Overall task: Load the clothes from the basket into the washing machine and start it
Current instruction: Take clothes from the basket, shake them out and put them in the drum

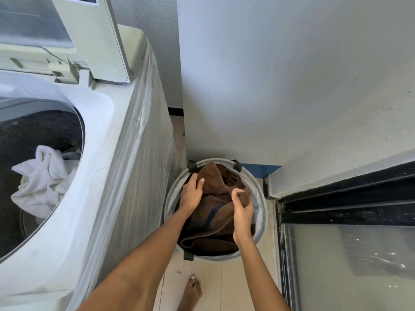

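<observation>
- Your left hand [190, 192] grips the far-left fold of the brown terry towel [215, 212], fingers curled over its edge, thumb on top.
- Your right hand [241, 214] pinches a bunch of the same towel, fingers closed tight around it.
- The towel lies inside the round grey fabric laundry basket [260, 198] on the floor, just beside the washer.
- The white top-loading washing machine [107, 153] stands with its lid raised; a crumpled white garment [42, 176] sits in the drum.
</observation>
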{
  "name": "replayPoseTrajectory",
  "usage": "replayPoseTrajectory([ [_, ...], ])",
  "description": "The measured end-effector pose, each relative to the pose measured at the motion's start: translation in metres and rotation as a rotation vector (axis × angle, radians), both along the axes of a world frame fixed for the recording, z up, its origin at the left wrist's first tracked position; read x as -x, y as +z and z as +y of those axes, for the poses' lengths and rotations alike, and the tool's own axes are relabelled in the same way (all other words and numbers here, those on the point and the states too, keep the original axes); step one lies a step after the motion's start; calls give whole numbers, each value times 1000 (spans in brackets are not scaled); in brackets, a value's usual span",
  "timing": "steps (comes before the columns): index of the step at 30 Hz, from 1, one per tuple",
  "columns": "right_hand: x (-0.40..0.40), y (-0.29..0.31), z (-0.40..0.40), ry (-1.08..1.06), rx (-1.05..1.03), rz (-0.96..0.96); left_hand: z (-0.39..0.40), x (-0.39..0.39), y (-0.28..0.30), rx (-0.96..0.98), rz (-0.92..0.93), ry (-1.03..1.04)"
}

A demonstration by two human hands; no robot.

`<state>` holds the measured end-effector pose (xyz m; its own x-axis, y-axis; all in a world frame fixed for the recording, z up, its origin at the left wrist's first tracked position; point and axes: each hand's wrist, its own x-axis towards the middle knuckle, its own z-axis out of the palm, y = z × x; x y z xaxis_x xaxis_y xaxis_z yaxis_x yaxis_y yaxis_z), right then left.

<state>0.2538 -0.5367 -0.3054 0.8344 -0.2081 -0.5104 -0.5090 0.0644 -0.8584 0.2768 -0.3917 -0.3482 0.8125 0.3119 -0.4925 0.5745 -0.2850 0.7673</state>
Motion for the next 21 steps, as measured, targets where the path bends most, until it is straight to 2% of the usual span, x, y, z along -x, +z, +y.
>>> replayPoseTrajectory([
  [3, 1, 2, -11, 171, 398, 11, -19, 4, 10, -60, -76, 208],
  [6, 12, 12, -30, 235, 590, 128, -25, 0, 22, -65, -202, 296],
  [9, 25, 22, -41, 248, 543, 182, -30, -8, 46, -59, -323, 278],
  [14, 25, 53, -21, 382, 374, 3, -42, -37, 120, -71, -515, 258],
  [16, 13, 71, -9, 355, 320, -75, -39, -45, 154, -35, -566, 264],
  [18, 3, 103, 1, 299, 259, -141, -33, -54, 184, 57, -596, 271],
  [21, 1, 160, 3, 204, 207, -234, -23, -67, 251, 382, -608, 179],
])
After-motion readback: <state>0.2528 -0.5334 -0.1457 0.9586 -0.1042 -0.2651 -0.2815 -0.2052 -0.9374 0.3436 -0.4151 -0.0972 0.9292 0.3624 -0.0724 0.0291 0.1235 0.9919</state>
